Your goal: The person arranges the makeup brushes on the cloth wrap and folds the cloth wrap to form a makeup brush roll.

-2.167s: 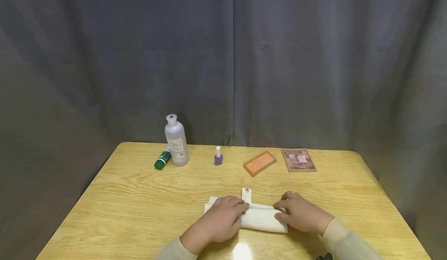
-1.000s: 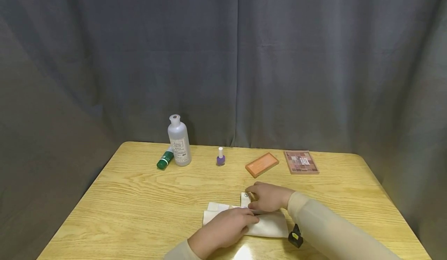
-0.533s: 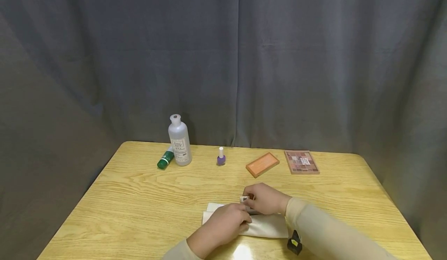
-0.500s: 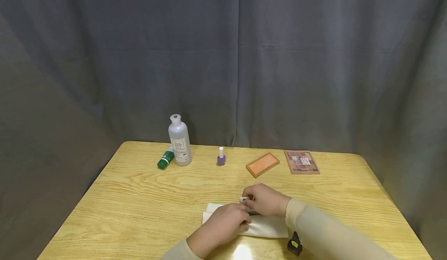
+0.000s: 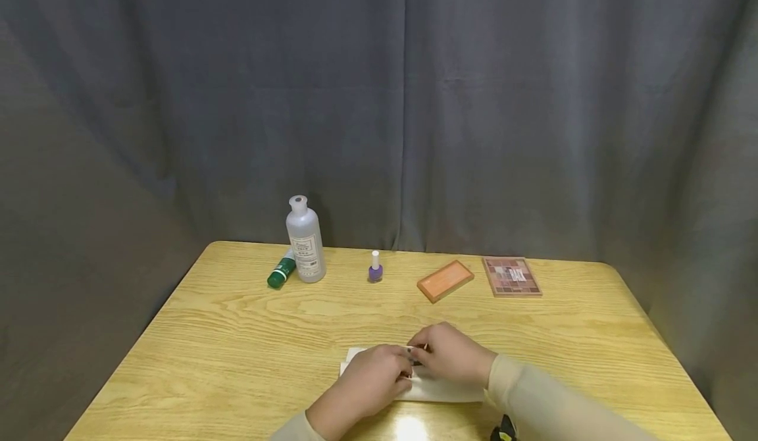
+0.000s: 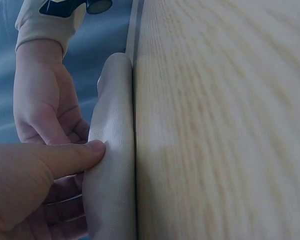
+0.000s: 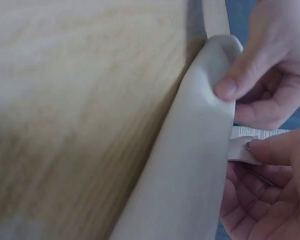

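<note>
A cream, folded soft pouch (image 5: 441,390) lies near the front of the table, with a rounded fold towards me. My left hand (image 5: 374,376) holds its left part, the thumb (image 6: 92,152) pressing on the fold and the fingers behind it. From the pouch's far side rises a short snap tab (image 7: 242,150) with a small dark metal stud. My right hand (image 5: 453,355) pinches this tab between thumb and curled fingers, close beside the left fingertips. Part of the pouch is hidden under both hands.
Along the table's back stand a clear bottle (image 5: 306,243) with a green tube (image 5: 281,272) beside it, and a purple nail polish bottle (image 5: 376,271). An orange flat case (image 5: 445,281) and an eyeshadow palette (image 5: 512,276) lie to the right. A grey curtain (image 5: 403,131) hangs behind.
My right hand has left the pouch's right end, taken hold of the snap tab and drawn it towards me. The left hand has stayed on the pouch, shifting slightly.
</note>
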`<action>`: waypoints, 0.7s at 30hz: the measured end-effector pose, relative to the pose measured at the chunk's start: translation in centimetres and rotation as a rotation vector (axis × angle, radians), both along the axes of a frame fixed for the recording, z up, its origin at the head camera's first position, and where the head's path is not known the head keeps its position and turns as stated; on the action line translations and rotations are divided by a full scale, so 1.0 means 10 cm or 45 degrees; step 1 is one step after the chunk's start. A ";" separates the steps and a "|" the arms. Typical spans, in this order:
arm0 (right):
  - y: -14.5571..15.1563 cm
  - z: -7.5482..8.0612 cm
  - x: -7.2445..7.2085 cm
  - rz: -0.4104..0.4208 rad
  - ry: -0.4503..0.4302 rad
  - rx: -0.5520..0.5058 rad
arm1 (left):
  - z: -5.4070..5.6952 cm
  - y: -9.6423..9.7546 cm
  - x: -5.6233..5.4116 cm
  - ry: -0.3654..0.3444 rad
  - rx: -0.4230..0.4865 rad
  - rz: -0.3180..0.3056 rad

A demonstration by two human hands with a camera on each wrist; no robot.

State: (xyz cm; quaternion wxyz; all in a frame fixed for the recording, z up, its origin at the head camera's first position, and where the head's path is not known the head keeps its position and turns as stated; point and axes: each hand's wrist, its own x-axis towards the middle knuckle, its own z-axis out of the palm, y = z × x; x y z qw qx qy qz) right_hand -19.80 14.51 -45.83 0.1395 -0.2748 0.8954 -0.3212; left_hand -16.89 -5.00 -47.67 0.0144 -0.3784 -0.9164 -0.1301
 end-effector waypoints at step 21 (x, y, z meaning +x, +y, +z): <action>0.08 -0.09 0.17 -0.062 -0.102 -0.219 | 0.04 0.03 -0.02 0.258 0.103 0.117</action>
